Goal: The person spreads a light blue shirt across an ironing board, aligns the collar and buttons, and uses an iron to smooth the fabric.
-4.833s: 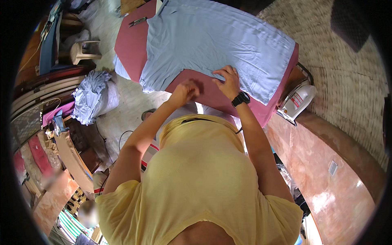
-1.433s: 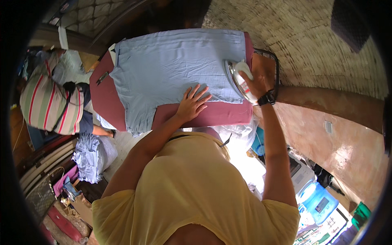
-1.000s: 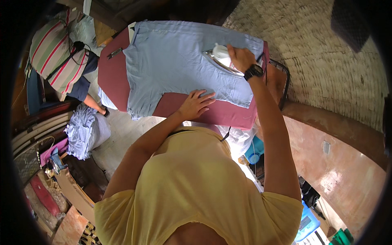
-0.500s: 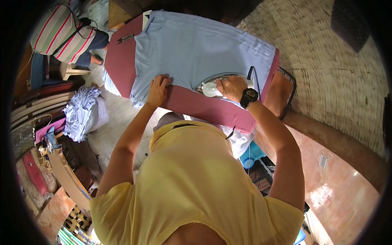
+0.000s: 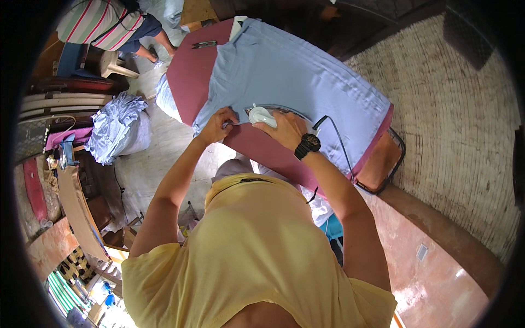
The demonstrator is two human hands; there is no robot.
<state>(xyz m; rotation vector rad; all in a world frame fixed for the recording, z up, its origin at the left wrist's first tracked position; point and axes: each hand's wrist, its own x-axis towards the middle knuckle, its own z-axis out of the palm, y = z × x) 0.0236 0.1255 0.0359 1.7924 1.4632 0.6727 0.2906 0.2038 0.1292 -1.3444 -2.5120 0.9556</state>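
Observation:
A light blue garment (image 5: 290,71) is spread flat over a maroon ironing board (image 5: 188,68). My right hand (image 5: 287,131), with a black watch on its wrist, is wrapped around a clothes iron (image 5: 262,116) with a white front part. The iron rests on the cloth along its near edge, and its black cord trails off to the right. Just left of the iron's tip, my left hand (image 5: 217,126) has its fingers curled on the garment's near edge, pinching it.
Small thread snips (image 5: 204,44) lie at the board's far left. A heap of light blue clothes (image 5: 117,126) sits on the floor to the left, near a plastic stool (image 5: 115,65). Another person in a striped shirt (image 5: 101,24) is at the upper left.
The iron has slid left along the near edge under my right hand, closer to my left hand. My left fingers have gone from lying on the cloth to pinching its edge. My view has shifted.

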